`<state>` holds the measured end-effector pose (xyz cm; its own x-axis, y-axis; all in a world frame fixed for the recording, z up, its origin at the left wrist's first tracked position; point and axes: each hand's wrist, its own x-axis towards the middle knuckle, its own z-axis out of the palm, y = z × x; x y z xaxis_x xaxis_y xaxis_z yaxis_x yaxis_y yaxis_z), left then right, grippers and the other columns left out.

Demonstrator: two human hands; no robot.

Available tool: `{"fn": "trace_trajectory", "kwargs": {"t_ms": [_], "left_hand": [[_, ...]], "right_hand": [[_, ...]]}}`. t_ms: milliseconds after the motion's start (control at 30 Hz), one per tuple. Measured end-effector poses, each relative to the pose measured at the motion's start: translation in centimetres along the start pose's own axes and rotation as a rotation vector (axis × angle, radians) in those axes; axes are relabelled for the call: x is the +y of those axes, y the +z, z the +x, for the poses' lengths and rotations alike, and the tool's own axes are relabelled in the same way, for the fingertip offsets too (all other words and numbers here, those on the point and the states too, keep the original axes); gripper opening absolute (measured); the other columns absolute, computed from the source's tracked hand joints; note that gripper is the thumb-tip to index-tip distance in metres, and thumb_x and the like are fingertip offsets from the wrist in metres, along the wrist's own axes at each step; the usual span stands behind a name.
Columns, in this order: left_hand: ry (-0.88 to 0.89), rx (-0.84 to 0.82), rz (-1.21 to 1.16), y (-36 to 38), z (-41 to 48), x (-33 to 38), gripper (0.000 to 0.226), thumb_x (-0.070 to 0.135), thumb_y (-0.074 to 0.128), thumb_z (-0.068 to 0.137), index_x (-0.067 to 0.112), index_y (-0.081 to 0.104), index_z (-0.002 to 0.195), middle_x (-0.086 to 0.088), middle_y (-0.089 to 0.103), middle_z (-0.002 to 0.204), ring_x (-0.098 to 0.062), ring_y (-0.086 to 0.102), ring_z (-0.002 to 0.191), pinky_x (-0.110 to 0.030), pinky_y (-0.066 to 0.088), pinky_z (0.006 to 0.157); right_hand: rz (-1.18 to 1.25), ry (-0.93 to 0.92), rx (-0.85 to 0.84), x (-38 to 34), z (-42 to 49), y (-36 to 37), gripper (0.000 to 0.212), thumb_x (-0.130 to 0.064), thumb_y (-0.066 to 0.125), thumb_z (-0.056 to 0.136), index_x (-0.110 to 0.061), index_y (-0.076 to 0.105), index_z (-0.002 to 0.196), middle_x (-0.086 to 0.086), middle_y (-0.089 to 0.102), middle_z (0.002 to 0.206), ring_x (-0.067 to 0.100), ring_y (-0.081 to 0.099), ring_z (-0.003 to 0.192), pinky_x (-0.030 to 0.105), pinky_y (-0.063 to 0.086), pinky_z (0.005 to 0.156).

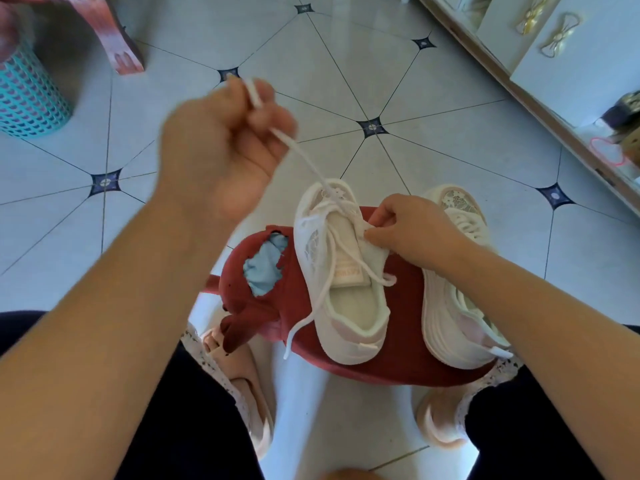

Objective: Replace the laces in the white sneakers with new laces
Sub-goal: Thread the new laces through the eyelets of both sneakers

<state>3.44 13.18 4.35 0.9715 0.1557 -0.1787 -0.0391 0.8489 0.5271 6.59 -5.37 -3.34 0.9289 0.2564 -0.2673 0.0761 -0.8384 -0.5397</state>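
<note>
Left hand [228, 147] pinches the lace [304, 157], held up at the far left; right hand [412, 230] grips the shoe [349, 306] on the red stool [398, 368]; a hard pull may tip the shoe off, or snag the lace at 1 eyelet.

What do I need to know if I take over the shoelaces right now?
Left hand grips the white lace, pulled up from the front eyelets.
Right hand pinches the upright sneaker at its eyelet edge.
Both sit on the red stool; the second sneaker lies on its side, laced.
Done: unclear whether this lace is old or new. Left: finish this shoe, then the other.
</note>
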Motion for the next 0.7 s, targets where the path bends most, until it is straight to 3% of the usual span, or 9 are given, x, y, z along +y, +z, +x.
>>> {"fn": "trace_trajectory", "kwargs": {"t_ms": [67,100,167,267,333,400,500,600,700], "left_hand": [[-0.076,-0.111,-0.169,0.0,0.2,2.5,0.020,-0.003,0.034,0.093,0.002,0.045,0.078,-0.011,0.053,0.062,-0.010,0.037,0.038,-0.021,0.043,0.039],[-0.120,-0.112,-0.073,-0.1,0.2,2.7,0.017,-0.003,0.035,0.090,0.004,0.045,0.077,-0.010,0.053,0.064,-0.008,0.035,0.039,-0.019,0.040,0.038],[-0.205,0.002,0.406,-0.5,0.0,1.3,0.019,-0.003,0.036,0.087,0.006,0.043,0.073,-0.007,0.051,0.065,-0.005,0.029,0.039,-0.015,0.033,0.038],[-0.243,0.067,1.229,-1.3,-0.1,-2.8,0.016,0.003,0.047,0.087,0.005,0.050,0.072,-0.008,0.047,0.071,-0.012,0.034,0.045,-0.023,0.033,0.046],[-0.103,-0.020,1.667,-2.3,0.0,-4.9,0.012,0.014,0.054,0.087,0.004,0.059,0.084,-0.004,0.056,0.081,-0.016,0.048,0.063,-0.030,0.042,0.061],[0.000,-0.155,1.879,-3.3,0.2,-5.8,0.016,0.025,0.059,0.086,0.010,0.061,0.092,-0.002,0.061,0.100,-0.014,0.052,0.086,-0.027,0.038,0.073],[0.067,-0.281,2.046,-3.8,0.1,-6.4,0.025,0.026,0.062,0.085,0.016,0.062,0.107,-0.001,0.058,0.113,-0.014,0.052,0.098,-0.022,0.035,0.077],[0.116,-0.276,2.197,-4.3,0.4,-6.8,0.026,0.024,0.056,0.089,0.015,0.060,0.112,-0.003,0.056,0.111,-0.022,0.056,0.099,-0.033,0.045,0.082],[0.123,-0.231,2.247,-4.6,0.6,-7.0,0.021,0.021,0.050,0.093,0.013,0.062,0.108,-0.005,0.057,0.102,-0.023,0.057,0.091,-0.036,0.049,0.079]], "right_hand": [[-0.015,-0.019,0.001,0.0,0.0,0.1,0.008,-0.023,0.061,0.085,-0.017,0.059,0.090,-0.013,0.050,0.074,0.001,0.045,0.065,0.009,0.031,0.054],[-0.014,-0.023,0.013,0.0,-0.1,0.1,0.010,-0.024,0.060,0.085,-0.017,0.059,0.091,-0.012,0.052,0.075,0.000,0.045,0.064,0.010,0.031,0.053],[0.030,-0.010,0.008,0.0,-0.3,0.1,0.018,-0.032,0.058,0.088,-0.014,0.059,0.092,-0.006,0.062,0.078,0.000,0.050,0.062,0.013,0.038,0.056],[0.073,-0.012,-0.145,-0.1,-1.3,-0.9,0.038,-0.048,0.056,0.085,-0.015,0.056,0.103,-0.004,0.069,0.081,0.004,0.059,0.072,0.019,0.045,0.068],[-0.071,-0.093,-0.315,-0.3,-2.4,-2.2,0.056,-0.049,0.065,0.077,-0.022,0.046,0.122,-0.014,0.066,0.093,0.000,0.057,0.085,0.016,0.041,0.071],[-0.306,-0.195,-0.431,-0.4,-3.3,-2.6,0.074,-0.041,0.072,0.073,-0.025,0.034,0.134,-0.017,0.061,0.096,0.002,0.054,0.086,0.018,0.039,0.073],[-0.472,-0.347,-0.204,-0.8,-3.6,-2.4,0.057,-0.033,0.067,0.080,-0.025,0.041,0.130,-0.015,0.055,0.084,0.007,0.053,0.083,0.020,0.038,0.071],[-0.206,-0.298,0.162,-1.4,-2.3,-3.1,0.022,-0.027,0.063,0.085,-0.025,0.060,0.107,-0.017,0.055,0.076,0.004,0.053,0.075,0.010,0.032,0.065],[-0.091,-0.194,0.409,-1.6,-0.9,-2.9,0.013,-0.025,0.061,0.087,-0.021,0.061,0.099,-0.007,0.055,0.098,0.012,0.054,0.094,0.016,0.032,0.075]]}}
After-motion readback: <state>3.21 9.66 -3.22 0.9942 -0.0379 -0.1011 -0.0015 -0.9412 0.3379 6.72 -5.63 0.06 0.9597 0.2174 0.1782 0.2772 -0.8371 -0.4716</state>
